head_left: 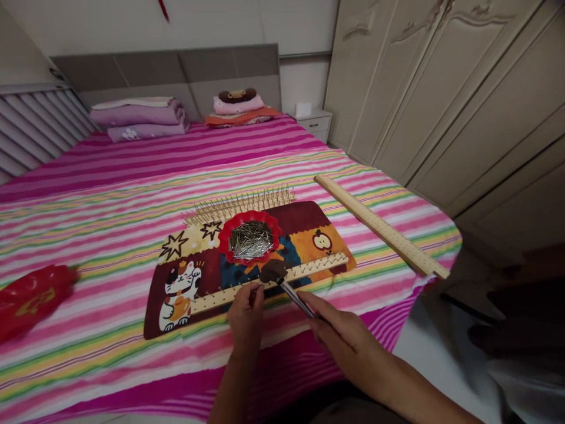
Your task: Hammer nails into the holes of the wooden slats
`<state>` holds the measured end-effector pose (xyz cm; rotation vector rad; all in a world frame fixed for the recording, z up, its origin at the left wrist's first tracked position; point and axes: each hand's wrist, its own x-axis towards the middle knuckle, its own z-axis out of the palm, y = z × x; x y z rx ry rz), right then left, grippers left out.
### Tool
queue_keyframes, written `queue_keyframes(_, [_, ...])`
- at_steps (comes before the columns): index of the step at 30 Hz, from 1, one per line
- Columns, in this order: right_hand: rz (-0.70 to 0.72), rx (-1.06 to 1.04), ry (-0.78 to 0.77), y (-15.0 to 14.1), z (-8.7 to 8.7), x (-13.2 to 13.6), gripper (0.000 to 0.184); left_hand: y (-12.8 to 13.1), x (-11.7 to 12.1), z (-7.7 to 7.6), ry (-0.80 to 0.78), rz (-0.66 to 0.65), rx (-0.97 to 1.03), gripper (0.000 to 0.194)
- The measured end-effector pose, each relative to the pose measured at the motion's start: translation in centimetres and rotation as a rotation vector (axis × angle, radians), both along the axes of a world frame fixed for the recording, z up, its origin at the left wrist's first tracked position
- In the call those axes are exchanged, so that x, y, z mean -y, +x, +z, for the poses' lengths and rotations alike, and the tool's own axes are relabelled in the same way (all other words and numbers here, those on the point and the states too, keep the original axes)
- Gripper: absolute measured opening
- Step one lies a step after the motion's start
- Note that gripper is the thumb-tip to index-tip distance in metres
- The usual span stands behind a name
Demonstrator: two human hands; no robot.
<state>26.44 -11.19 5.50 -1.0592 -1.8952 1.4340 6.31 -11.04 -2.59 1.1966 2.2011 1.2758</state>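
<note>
My right hand [338, 330] grips a hammer by its metal handle [298, 299]. The dark hammer head [273, 271] is over a pale wooden strip [220, 301], close to my left fingertips. My left hand [247, 306] is closed in a pinch at the strip's near edge; whatever is between the fingers is too small to make out. Rows of nails stand in the strip, mainly along its right part. Just behind lies a red scalloped bowl [224, 242] full of loose nails [251, 238]. Under them is a patterned mat [152, 303] with a cat picture.
Behind the mat, another wooden strip [241, 206] bristles with upright nails. A long wooden strip with dotted holes [379, 227] lies at the right of the striped bed [110, 235]. A red plastic bag [35, 300] is at left. Folded bedding [141, 118] sits near the headboard.
</note>
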Motion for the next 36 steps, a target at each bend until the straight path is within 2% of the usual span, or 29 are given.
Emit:
queue_keyframes(4, [0.089,0.0,0.069,-1.4,0.2,-0.7,0.047,-0.1,0.0,-0.5,0.057,0.012,-0.001,0.024])
queue_keyframes(8, [0.174,0.014,0.074,-1.9,0.4,-0.9,0.047,-0.1,-0.1,-0.7,0.007,0.022,-0.038,0.017])
queue_keyframes(12, [0.079,0.041,0.077,-0.6,0.6,-0.2,0.046,-0.2,0.1,-0.4,0.011,-0.002,0.007,0.02])
queue_keyframes(15, [-0.041,0.057,0.079,1.1,-0.2,0.2,0.046,-0.9,0.4,1.0,-0.02,-0.026,-0.014,0.026])
queue_keyframes(18, [-0.162,0.035,0.0,2.6,-1.7,0.1,0.048,-2.4,-0.1,3.6,-0.029,-0.019,-0.199,0.026])
queue_keyframes(20, [-0.223,0.001,-0.073,3.3,-2.7,-0.1,0.052,-3.6,-1.5,5.4,-0.027,-0.022,-0.357,0.025])
queue_keyframes(23, [-0.264,-0.035,-0.142,3.9,-3.6,-0.3,0.056,-5.2,-4.7,7.0,-0.167,-0.141,-0.574,0.026])
queue_keyframes(26, [-0.282,-0.048,-0.183,4.0,-3.6,-0.3,0.056,-6.0,-7.8,7.1,-0.425,-0.282,-0.717,0.027])
queue_keyframes(28, [-0.288,-0.043,-0.205,4.1,-3.3,-0.3,0.055,-6.2,-9.3,7.0,-0.566,-0.322,-0.773,0.028])
queue_keyframes(32, [-0.29,-0.02,-0.226,4.2,-3.1,-0.2,0.056,-6.1,-10.5,7.0,-0.731,-0.358,-0.829,0.03])
queue_keyframes(36, [-0.299,-0.032,-0.239,4.2,-3.0,-0.1,0.057,-6.0,-10.7,7.4,-0.739,-0.376,-0.828,0.031])
